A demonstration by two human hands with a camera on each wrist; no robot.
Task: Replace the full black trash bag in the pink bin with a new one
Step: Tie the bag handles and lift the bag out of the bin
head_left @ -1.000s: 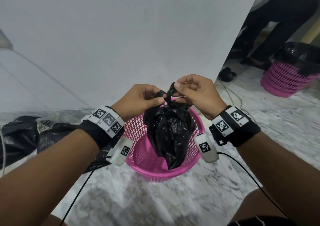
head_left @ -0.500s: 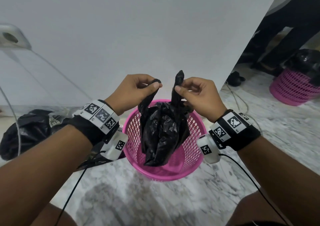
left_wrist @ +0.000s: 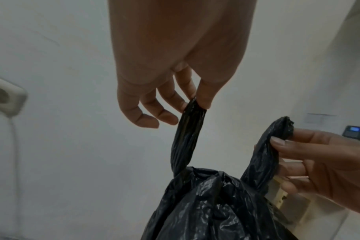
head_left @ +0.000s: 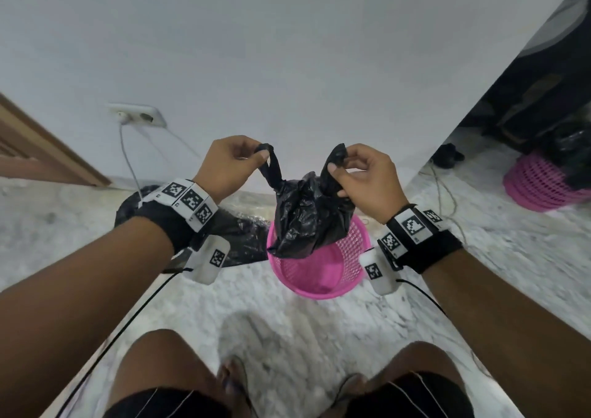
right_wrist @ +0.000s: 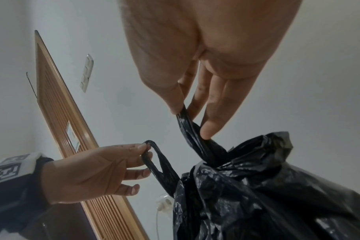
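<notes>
A full black trash bag (head_left: 305, 216) hangs in the air above the pink bin (head_left: 323, 273), whose mesh inside shows bare. My left hand (head_left: 238, 164) pinches the bag's left handle (left_wrist: 187, 138) between thumb and forefinger. My right hand (head_left: 361, 177) pinches the right handle (left_wrist: 273, 142) the same way. The two handles stand apart, pulled up and outward. In the right wrist view the bag (right_wrist: 267, 186) bulges just below my right hand (right_wrist: 187, 112) and the left hand (right_wrist: 96, 170) holds its loop.
More crumpled black plastic (head_left: 236, 235) lies on the marble floor left of the bin. A wall socket (head_left: 137, 116) with a hanging cable is on the white wall. A second pink bin (head_left: 540, 184) with a black bag stands far right. My knees are below.
The bag has been lifted up out of the pink bin. My hands have moved apart, drawing the two handles away from each other. The view has tilted upward.
</notes>
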